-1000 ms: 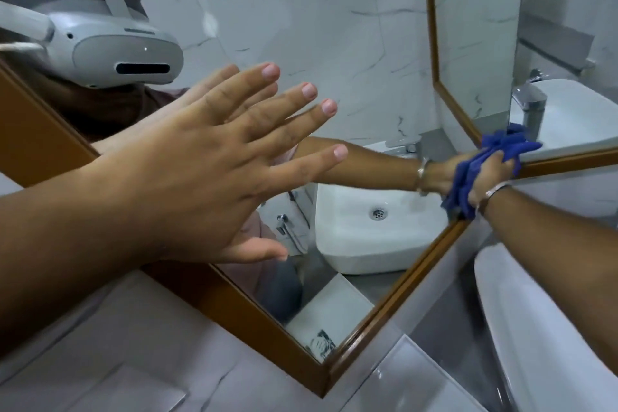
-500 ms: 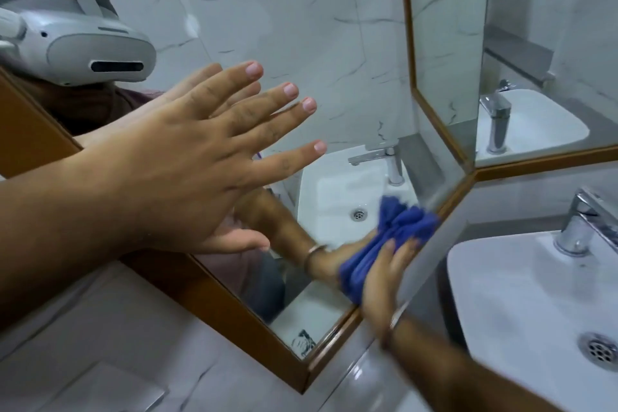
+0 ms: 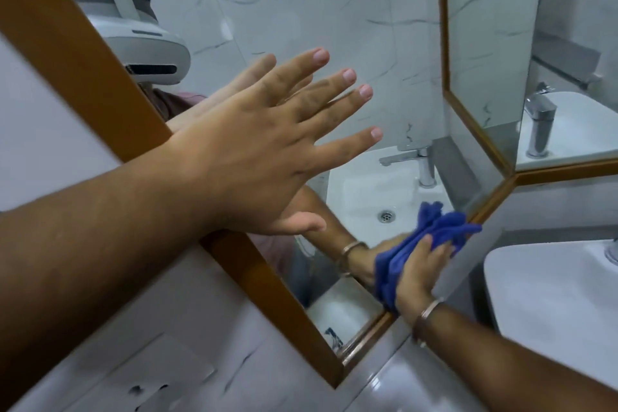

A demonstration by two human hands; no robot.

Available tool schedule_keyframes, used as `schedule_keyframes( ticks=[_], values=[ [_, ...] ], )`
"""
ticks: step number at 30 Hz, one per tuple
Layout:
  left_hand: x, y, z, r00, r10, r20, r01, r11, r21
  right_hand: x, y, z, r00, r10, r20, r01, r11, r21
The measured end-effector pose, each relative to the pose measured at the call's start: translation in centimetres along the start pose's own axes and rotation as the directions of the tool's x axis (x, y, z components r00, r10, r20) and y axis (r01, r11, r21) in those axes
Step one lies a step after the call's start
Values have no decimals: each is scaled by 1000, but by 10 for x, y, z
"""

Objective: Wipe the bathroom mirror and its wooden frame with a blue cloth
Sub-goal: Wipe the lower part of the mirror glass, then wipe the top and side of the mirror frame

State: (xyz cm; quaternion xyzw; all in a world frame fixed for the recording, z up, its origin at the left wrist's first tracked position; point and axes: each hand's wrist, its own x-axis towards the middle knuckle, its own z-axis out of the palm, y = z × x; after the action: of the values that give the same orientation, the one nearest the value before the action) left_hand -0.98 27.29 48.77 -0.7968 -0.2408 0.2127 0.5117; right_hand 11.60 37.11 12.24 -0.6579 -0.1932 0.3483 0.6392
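The mirror fills the upper middle of the head view, edged by a brown wooden frame. My left hand lies flat on the glass near the frame's left side, fingers spread, holding nothing. My right hand presses a bunched blue cloth against the lower right edge of the mirror, by the bottom frame rail. A bangle sits on my right wrist. The reflection shows both hands and a white headset.
A white sink stands at the lower right, close under my right forearm. A second framed mirror panel meets this one at an angle on the right and reflects a chrome tap. White marble-look tiles cover the wall below the frame.
My right hand carried the cloth from the mirror's right corner down along the lower edge. The view has tilted and drawn closer. My left hand stays flat on the glass.
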Motion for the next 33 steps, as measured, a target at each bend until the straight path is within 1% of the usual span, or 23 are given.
schedule_keyframes(
  ticks=[2, 5, 8, 11, 13, 16, 19, 23, 25, 28, 30, 33],
  values=[
    [0, 0, 4, 1000, 5, -28, -5, 1000, 3, 60, -18, -4, 998, -42, -38, 43, 998, 40],
    [3, -1, 11, 994, 15, -107, -18, 999, -30, 129, -35, -9, 998, -29, -53, 36, 989, 141],
    [3, -2, 15, 987, -5, -163, 0, 1000, -31, 178, -52, -12, 993, 65, -102, -34, 961, 276],
    [5, 0, 20, 984, -24, -178, 19, 999, -28, 217, -60, -15, 993, 117, -34, -94, 916, 389],
    [5, 1, 19, 984, -30, -177, 25, 999, -30, 233, -59, -16, 993, 103, -61, -71, 915, 396],
    [4, 1, 12, 984, -44, -175, 41, 999, -16, 240, -67, -18, 991, 104, -82, -70, 935, 347],
    [2, 2, 4, 982, -90, -166, 97, 995, 33, 244, -97, -20, 997, 46, -62, -29, 966, 255],
    [7, -19, -3, 959, -154, -239, 174, 983, 61, 243, -167, -18, 997, -53, -58, 67, 956, 286],
    [9, -48, -10, 934, -207, -291, 242, 966, 90, 240, -204, -19, 992, -113, -58, 126, 941, 315],
    [8, -100, -25, 899, -285, -332, 349, 925, 151, 236, -257, -13, 980, -188, -63, 198, 943, 268],
    [4, -130, -39, 881, -328, -340, 406, 894, 189, 231, -294, -10, 958, -282, -49, 285, 932, 225],
    [-5, -162, -58, 844, -401, -356, 489, 849, 202, 225, -347, -6, 916, -397, -63, 401, 887, 232]
  ],
)
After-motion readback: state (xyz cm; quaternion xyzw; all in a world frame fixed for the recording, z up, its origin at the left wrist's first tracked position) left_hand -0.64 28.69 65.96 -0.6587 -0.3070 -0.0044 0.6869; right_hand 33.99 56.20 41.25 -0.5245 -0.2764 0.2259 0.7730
